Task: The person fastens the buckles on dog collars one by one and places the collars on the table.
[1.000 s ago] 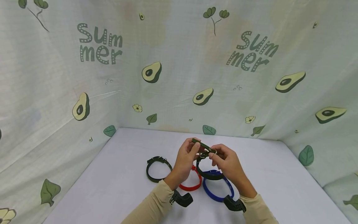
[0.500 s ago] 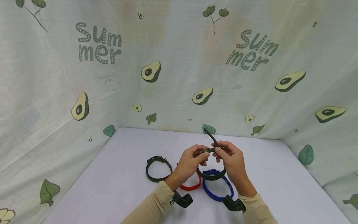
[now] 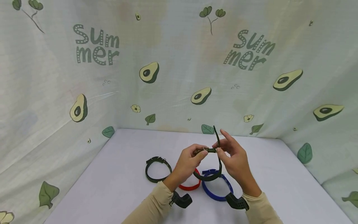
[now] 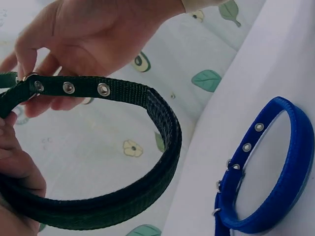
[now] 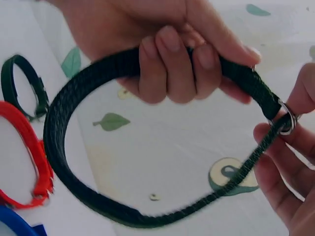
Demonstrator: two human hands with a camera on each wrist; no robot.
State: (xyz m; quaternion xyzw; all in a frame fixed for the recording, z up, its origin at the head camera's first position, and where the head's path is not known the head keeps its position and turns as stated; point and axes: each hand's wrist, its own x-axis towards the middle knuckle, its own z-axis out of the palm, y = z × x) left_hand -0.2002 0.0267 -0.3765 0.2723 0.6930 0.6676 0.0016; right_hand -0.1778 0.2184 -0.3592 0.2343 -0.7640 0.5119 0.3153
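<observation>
Both hands hold a dark green collar point(image 3: 207, 178) above the table, its loop hanging below them. In the right wrist view, the left hand point(image 3: 188, 160) has its fingers curled round the band. At the metal ring point(image 5: 288, 120), the right hand point(image 3: 236, 160) pinches the strap with its thumb and fingers; its index finger points up. The strap's free end point(image 3: 216, 136) sticks upward past the ring. In the left wrist view, metal eyelets point(image 4: 68, 88) line the strap. The buckle is mostly hidden by the left fingers.
On the white table point(image 3: 126, 199) lie another dark green collar point(image 3: 151, 179) on the left, a red collar point(image 3: 190, 188) partly behind the left hand, and a blue collar point(image 3: 215, 197) below the hands. A printed cloth point(image 3: 173, 46) hangs round the table's back and sides.
The strap's free end pointed left by the left fingers, then swung up; it now stands nearly upright. The right hand has shifted slightly right and raised its index finger. The left hand moved down from the tip.
</observation>
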